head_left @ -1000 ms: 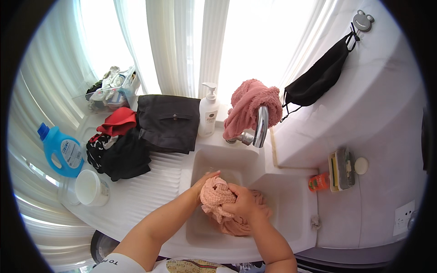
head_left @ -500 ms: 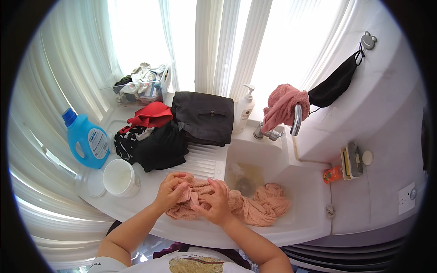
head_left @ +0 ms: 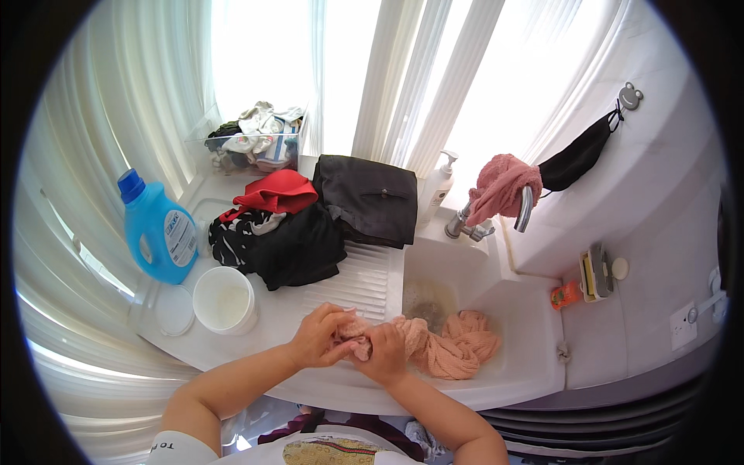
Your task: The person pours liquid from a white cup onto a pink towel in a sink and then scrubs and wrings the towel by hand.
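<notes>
A wet peach-pink towel (head_left: pixel 457 349), knobbly in texture, trails from my hands over the sink's edge and lies bunched in the basin. Its gathered end is clasped by my left hand (head_left: pixel 323 337), fingers curled round it. Close beside, my right hand (head_left: pixel 385 353) grips the same towel in a fist. Both hands are above the front of the white washboard ledge (head_left: pixel 353 283). Cloudy water sits around the drain of the white sink (head_left: pixel 535 364); part of the towel inside the fists is hidden.
Behind my hands lie black clothes (head_left: pixel 294 252), a red cloth (head_left: pixel 279 191) and folded dark trousers (head_left: pixel 368 198). Left stand a blue detergent bottle (head_left: pixel 159 229) and a white tub (head_left: pixel 225 302). A pink cloth (head_left: pixel 504 186) drapes the faucet (head_left: pixel 525 209); a pump bottle (head_left: pixel 436 190) stands nearby.
The towel's spread end has been gathered into a tight bunch. My fingers have closed round it, and both hands are now nearer the sink's edge. The view has shifted slightly.
</notes>
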A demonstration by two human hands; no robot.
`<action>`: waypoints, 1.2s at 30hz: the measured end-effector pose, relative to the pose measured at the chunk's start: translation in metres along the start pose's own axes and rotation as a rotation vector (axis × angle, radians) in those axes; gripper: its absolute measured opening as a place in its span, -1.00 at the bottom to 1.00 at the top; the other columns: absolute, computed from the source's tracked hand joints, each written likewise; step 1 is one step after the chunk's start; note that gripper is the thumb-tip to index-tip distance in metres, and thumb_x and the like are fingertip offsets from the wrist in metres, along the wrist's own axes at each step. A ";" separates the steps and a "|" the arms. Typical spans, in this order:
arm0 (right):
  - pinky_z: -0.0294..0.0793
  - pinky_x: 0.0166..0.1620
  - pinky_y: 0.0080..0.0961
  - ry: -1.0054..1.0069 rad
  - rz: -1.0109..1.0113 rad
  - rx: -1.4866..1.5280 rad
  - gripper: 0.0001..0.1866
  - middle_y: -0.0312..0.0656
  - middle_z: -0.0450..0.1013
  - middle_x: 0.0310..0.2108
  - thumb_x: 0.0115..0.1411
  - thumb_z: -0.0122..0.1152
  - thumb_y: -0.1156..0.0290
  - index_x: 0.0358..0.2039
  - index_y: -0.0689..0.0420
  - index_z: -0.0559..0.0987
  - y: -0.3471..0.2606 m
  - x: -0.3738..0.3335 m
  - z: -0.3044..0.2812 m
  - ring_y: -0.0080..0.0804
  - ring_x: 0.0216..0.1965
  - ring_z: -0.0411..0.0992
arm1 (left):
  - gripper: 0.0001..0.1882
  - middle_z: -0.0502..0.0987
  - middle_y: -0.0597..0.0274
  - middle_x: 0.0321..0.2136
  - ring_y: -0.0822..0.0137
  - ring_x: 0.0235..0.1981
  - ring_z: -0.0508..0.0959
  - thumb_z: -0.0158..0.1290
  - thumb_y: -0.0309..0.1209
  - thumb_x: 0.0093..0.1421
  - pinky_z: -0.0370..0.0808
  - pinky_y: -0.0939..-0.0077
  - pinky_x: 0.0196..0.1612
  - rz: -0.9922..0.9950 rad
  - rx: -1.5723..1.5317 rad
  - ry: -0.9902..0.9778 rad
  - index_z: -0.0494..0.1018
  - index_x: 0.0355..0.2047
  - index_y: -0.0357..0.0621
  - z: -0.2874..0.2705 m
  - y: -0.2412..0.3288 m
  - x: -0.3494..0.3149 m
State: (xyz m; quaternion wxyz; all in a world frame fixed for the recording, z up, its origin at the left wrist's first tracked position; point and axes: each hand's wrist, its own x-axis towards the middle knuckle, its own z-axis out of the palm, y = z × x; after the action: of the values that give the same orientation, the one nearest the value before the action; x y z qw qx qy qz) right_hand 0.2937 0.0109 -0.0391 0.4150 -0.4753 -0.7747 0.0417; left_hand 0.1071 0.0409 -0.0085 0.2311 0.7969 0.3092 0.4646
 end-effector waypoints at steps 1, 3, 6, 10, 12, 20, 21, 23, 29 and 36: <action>0.26 -0.22 -0.23 -0.031 -0.079 0.013 -0.64 -0.21 0.35 -0.42 -0.16 0.37 0.13 -0.44 0.04 0.45 -0.018 -0.006 -0.016 -0.19 -0.31 0.36 | -0.47 0.45 0.01 -0.22 0.06 -0.26 0.50 0.25 -0.15 0.03 0.48 0.28 -0.20 0.074 0.110 0.000 0.43 -0.07 -0.18 0.002 0.008 -0.018; 0.27 -0.27 -0.23 -0.144 -0.223 -0.008 -0.71 -0.19 0.34 -0.41 -0.15 0.31 0.21 -0.46 0.05 0.44 -0.016 -0.016 -0.011 -0.20 -0.34 0.35 | -0.53 0.46 0.03 -0.23 0.07 -0.25 0.51 0.21 -0.14 0.06 0.50 0.24 -0.22 0.058 0.298 -0.053 0.46 -0.12 -0.16 0.006 0.010 -0.024; 0.32 -0.20 -0.15 -0.152 0.098 -0.111 -0.76 -0.12 0.37 -0.32 -0.04 0.17 0.33 -0.35 0.12 0.43 0.014 0.035 0.030 -0.09 -0.24 0.37 | -0.66 0.50 -0.05 -0.19 0.00 -0.20 0.51 0.13 -0.12 0.09 0.51 0.19 -0.21 -0.429 0.401 -0.140 0.51 -0.31 -0.14 0.023 -0.026 0.010; 0.28 0.03 -0.13 -0.273 0.375 -0.380 -0.43 -0.09 0.36 0.01 0.04 0.24 0.19 0.09 0.01 0.42 0.022 0.067 0.039 -0.07 0.03 0.33 | -0.71 0.50 -0.03 -0.22 -0.05 -0.14 0.47 0.12 -0.16 0.11 0.40 0.09 -0.09 -0.218 0.574 -0.035 0.52 -0.37 -0.13 0.025 -0.060 0.041; 0.29 0.00 -0.15 -0.416 0.146 -0.138 -0.43 -0.12 0.37 -0.01 -0.02 0.29 0.16 0.05 -0.03 0.46 0.021 0.047 0.003 -0.09 -0.01 0.34 | -0.71 0.48 0.00 -0.25 -0.03 -0.16 0.45 0.14 -0.14 0.08 0.37 0.10 -0.10 -0.085 0.469 0.012 0.52 -0.38 -0.11 0.021 -0.061 0.022; 0.24 -0.03 -0.27 -0.435 0.108 -0.070 -0.50 -0.20 0.35 -0.20 -0.09 0.32 0.21 -0.08 0.04 0.53 0.052 0.048 0.012 -0.20 -0.10 0.33 | -0.70 0.48 0.16 -0.36 0.03 -0.29 0.43 0.12 -0.11 0.12 0.35 0.11 -0.20 -0.417 0.445 -0.061 0.48 -0.43 -0.10 0.035 -0.070 0.014; 0.21 0.04 -0.20 -0.355 0.243 -0.097 -0.52 -0.14 0.34 -0.07 -0.07 0.32 0.19 -0.11 0.08 0.53 0.056 0.064 0.022 -0.15 0.01 0.29 | -0.70 0.49 0.17 -0.36 0.03 -0.29 0.43 0.10 -0.11 0.14 0.34 0.10 -0.19 -0.483 0.453 -0.001 0.49 -0.42 -0.10 0.042 -0.072 0.030; 0.18 0.09 -0.14 -0.191 0.177 -0.196 -0.51 -0.11 0.31 0.02 -0.07 0.33 0.17 -0.11 0.09 0.52 0.060 0.064 0.034 -0.09 0.07 0.26 | -0.71 0.50 0.17 -0.36 0.02 -0.30 0.43 0.06 -0.13 0.18 0.34 0.08 -0.17 -0.614 0.469 0.119 0.50 -0.41 -0.11 0.051 -0.073 0.052; 0.19 0.10 -0.08 -0.344 -0.148 0.152 -0.52 -0.13 0.32 0.10 -0.10 0.36 0.12 -0.19 0.10 0.54 0.024 0.020 -0.022 -0.11 0.09 0.27 | -0.76 0.48 0.19 -0.41 0.13 -0.30 0.43 0.11 -0.18 0.09 0.30 0.15 -0.16 -0.012 0.264 -0.074 0.51 -0.50 -0.07 0.018 -0.012 -0.007; 0.26 0.05 -0.15 -0.236 0.236 -0.108 -0.50 -0.17 0.40 0.03 -0.15 0.36 0.11 -0.20 0.09 0.57 0.058 0.065 0.046 -0.18 0.01 0.33 | -0.75 0.48 0.11 -0.34 0.03 -0.24 0.43 0.07 -0.20 0.12 0.33 0.09 -0.15 -0.384 0.385 0.009 0.52 -0.43 -0.14 0.039 -0.071 0.048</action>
State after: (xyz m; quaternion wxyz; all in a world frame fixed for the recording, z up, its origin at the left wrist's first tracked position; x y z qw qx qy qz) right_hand 0.2900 0.1082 -0.0564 0.2872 -0.5765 -0.7579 0.1037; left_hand 0.1404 0.1211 -0.0444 0.1578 0.7509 0.5383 0.3486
